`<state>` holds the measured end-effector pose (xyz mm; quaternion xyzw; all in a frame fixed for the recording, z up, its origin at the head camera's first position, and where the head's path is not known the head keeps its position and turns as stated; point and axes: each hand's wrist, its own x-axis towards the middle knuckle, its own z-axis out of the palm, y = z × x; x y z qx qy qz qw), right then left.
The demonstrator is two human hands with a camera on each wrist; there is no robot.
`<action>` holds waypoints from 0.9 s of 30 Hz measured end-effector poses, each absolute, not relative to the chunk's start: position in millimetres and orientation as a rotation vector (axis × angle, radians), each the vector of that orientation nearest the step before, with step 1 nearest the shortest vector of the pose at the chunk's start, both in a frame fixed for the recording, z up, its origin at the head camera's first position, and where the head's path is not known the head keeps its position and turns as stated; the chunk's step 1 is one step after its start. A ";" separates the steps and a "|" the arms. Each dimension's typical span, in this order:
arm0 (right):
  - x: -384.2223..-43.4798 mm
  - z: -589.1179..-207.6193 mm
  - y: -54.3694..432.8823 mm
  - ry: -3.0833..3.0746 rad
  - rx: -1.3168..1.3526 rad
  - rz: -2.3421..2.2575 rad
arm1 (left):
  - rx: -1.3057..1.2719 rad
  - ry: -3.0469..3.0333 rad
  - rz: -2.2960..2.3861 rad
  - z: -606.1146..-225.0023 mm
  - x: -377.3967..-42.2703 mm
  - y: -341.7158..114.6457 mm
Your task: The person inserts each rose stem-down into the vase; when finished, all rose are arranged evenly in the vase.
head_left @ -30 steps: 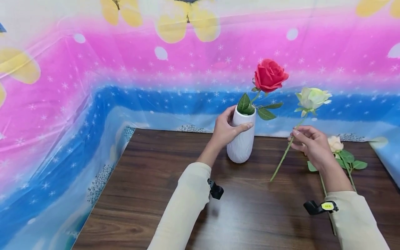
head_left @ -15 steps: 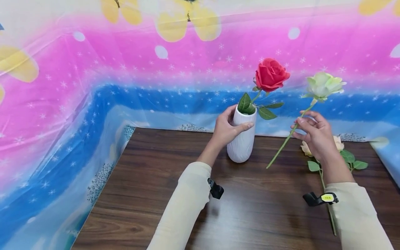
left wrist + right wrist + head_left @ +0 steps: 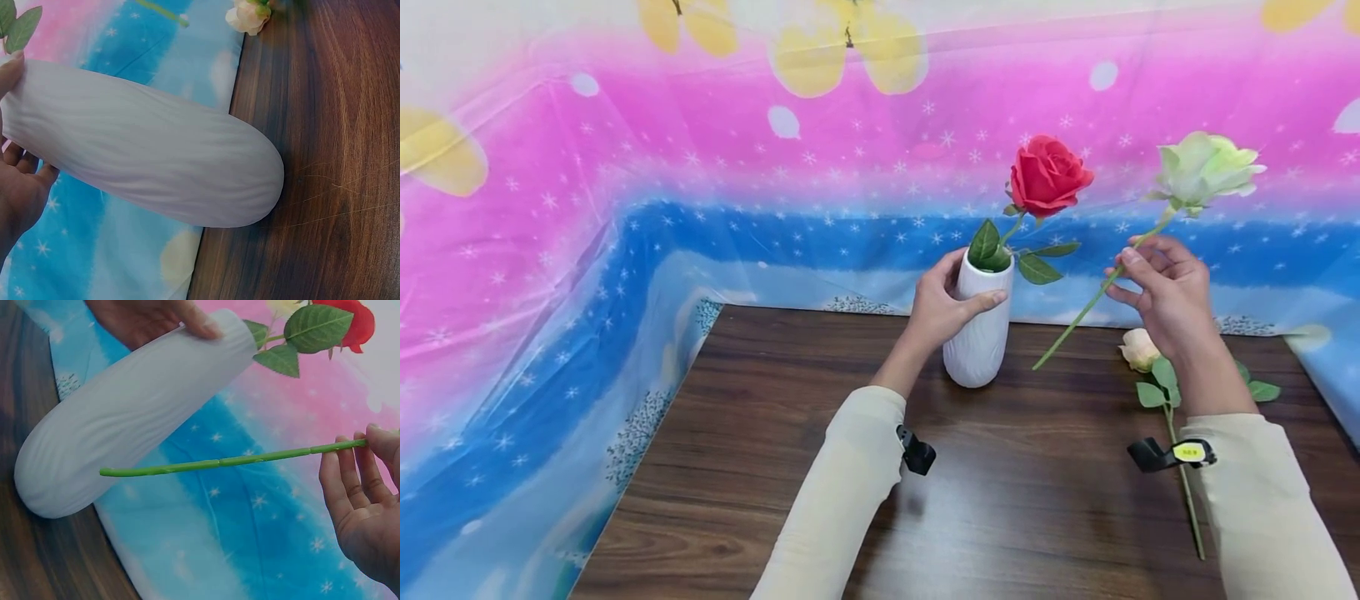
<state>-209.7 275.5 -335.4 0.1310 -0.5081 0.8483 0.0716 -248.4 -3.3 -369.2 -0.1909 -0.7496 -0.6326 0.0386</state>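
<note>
My left hand grips the upper part of a white ribbed vase, thumb across its front. The vase stands on the table, with a red rose in it leaning right and green leaves at the mouth. To the right, my right hand pinches the green stem of a pale green-white rose between thumb and fingers. That rose is held in the air, its bloom up and to the right. Its bare stem end points down and left, overlapping the vase in the right wrist view.
A cream rose with leaves and a long stem lies on the dark wooden table, partly under my right forearm. More leaves show beyond that arm. A printed cloth hangs behind the table and down its left side.
My right hand has risen with the pale green-white rose, and its bloom has swung up and right. The left hand and vase have stayed in place.
</note>
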 end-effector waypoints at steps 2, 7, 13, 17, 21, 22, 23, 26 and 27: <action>-210.5 -331.3 274.1 -1.498 0.400 2.540 | -0.585 -2.300 -1.941 -369.1 -248.1 -3.6; -213.2 -321.1 271.2 -1.408 0.400 2.541 | -0.580 -2.305 -1.941 -369.6 -248.0 -4.2; -216.2 -308.4 267.8 -1.291 0.437 2.552 | -0.569 -2.318 -1.936 -369.7 -248.4 -5.4; -218.1 -297.5 265.0 -1.208 0.421 2.546 | -0.576 -2.307 -1.936 -369.2 -249.4 -5.5; -219.9 -286.8 261.5 -1.159 0.367 2.526 | -0.585 -2.296 -1.936 -369.1 -249.3 -5.5; -220.4 -284.1 260.7 -1.146 0.357 2.526 | -0.586 -2.296 -1.935 -369.2 -249.3 -5.4; -220.8 -281.6 259.9 -1.136 0.354 2.521 | -0.589 -2.295 -1.936 -369.2 -249.0 -5.4; -221.9 -274.0 257.7 -1.108 0.358 2.505 | -0.598 -2.297 -1.935 -369.6 -249.1 -4.8; -222.2 -271.5 257.0 -1.089 0.361 2.505 | -0.600 -2.298 -1.934 -369.4 -249.0 -4.5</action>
